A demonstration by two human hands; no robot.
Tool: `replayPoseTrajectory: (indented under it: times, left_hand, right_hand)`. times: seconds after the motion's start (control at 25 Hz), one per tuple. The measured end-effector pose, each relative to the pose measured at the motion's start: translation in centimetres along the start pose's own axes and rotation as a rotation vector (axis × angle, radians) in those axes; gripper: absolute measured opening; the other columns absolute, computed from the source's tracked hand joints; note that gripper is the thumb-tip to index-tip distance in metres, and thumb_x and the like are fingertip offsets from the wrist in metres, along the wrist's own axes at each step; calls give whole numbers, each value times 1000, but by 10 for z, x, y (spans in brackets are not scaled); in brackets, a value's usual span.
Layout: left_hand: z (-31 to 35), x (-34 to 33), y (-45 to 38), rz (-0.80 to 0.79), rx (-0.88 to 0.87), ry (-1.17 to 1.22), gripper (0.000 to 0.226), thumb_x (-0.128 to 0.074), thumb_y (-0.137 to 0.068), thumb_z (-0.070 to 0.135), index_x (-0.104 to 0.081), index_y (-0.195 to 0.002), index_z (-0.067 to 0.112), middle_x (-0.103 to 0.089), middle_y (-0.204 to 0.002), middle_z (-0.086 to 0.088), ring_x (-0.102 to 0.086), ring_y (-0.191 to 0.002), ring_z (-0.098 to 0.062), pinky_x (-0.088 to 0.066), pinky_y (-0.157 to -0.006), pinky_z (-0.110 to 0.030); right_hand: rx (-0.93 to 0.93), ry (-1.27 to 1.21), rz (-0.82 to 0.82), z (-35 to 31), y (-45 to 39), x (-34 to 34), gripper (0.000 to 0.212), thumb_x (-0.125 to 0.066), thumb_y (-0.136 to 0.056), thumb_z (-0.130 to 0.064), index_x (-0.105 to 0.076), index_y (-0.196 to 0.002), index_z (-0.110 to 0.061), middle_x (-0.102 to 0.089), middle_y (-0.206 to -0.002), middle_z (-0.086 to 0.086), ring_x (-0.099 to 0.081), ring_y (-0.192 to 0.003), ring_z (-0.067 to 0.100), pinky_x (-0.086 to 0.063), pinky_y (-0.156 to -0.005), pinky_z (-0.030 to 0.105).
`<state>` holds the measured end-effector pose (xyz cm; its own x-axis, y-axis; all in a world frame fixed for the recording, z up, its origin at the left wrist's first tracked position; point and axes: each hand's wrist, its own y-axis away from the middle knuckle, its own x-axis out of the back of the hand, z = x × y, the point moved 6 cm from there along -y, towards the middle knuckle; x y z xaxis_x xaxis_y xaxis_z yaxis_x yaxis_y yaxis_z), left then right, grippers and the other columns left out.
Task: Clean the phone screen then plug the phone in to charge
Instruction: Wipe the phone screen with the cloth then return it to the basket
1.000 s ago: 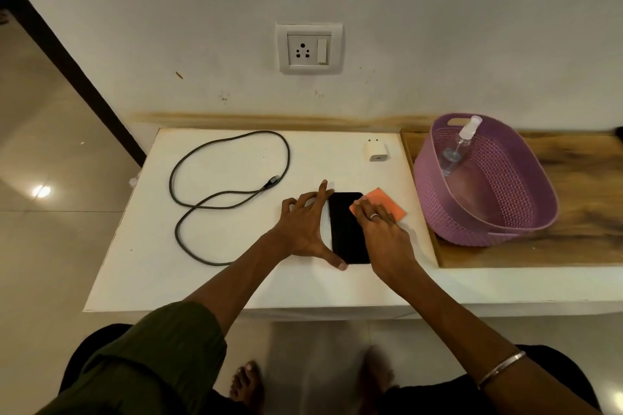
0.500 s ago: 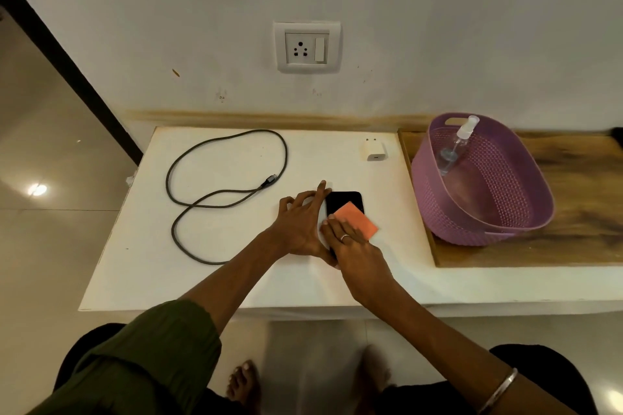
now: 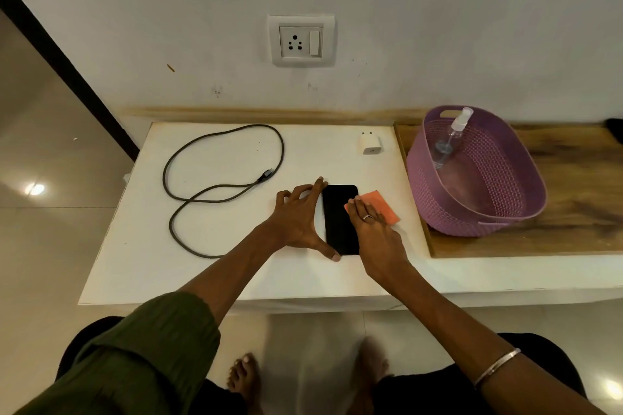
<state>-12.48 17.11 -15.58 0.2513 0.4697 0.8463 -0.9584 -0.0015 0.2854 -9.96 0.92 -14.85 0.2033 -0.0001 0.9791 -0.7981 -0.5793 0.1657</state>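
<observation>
A black phone (image 3: pixel 339 219) lies screen up on the white table (image 3: pixel 209 273). My left hand (image 3: pixel 298 219) is spread along its left edge, index finger at the top corner and thumb at the bottom corner, bracing it. My right hand (image 3: pixel 372 232) presses an orange cloth (image 3: pixel 382 207) flat at the phone's right edge; part of the cloth sticks out beyond my fingers. A dark charging cable (image 3: pixel 215 185) lies looped at the left of the table. A white charger plug (image 3: pixel 371 144) sits at the back. A wall socket (image 3: pixel 301 41) with a switch is above.
A purple woven basket (image 3: pixel 485 212) stands on a wooden board (image 3: pixel 580 205) to the right, with a clear spray bottle (image 3: pixel 450 138) leaning inside it. The table's front edge is just before my knees. A tiled floor lies to the left.
My right hand has slid the orange cloth from the middle of the screen back to the phone's right edge. My left hand has stayed on the phone's left side.
</observation>
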Motion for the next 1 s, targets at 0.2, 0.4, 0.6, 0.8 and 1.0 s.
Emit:
replayPoseTrajectory:
  times: [0.2, 0.4, 0.6, 0.8, 1.0]
  left_hand:
    - [-1, 0, -2, -6, -4, -13, 158, -70, -34, 90, 9, -156, 29, -20, -163, -1, -9, -151, -20, -5, -120, -48]
    - [1, 0, -2, 19, -18, -12, 155, -72, -34, 89, 3, -155, 30, -27, -159, 0, -13, -150, -19, -10, -119, -48]
    - [0, 1, -1, 25, -4, -1, 156, -71, -31, 92, 4, -154, 33, -21, -162, -3, -12, -152, -23, -6, -121, -50]
    - [1, 0, -2, 17, -4, 0, 156, -72, -33, 90, 5, -155, 32, -19, -162, -5, -10, -152, -24, -5, -122, -52]
    - [2, 1, -3, 28, -27, -26, 154, -76, -36, 85, 3, -155, 29, -26, -160, -1, -12, -150, -20, -8, -118, -49]
  right_hand:
    - [212, -52, 54, -34, 23, 1, 77, -64, -87, -7, -23, -151, -11, -24, -158, 10, -25, -146, 28, -37, -110, 39]
    - [360, 90, 90, -30, 33, 3, 82, -73, -77, -4, -33, -148, -12, -35, -153, 10, -33, -142, 28, -32, -110, 36]
    - [74, -10, 27, 9, 24, 2, 85, -64, -88, -10, -11, -154, -22, -14, -162, -1, -17, -148, 24, -37, -110, 37]
    - [7, -95, 46, 2, 26, -6, 81, -59, -91, -10, -9, -154, -20, -12, -162, 1, -16, -149, 25, -33, -113, 38]
    - [291, -22, 116, -33, 41, -5, 81, -80, -64, 3, -49, -138, -6, -51, -142, 14, -52, -129, 30, -40, -103, 37]
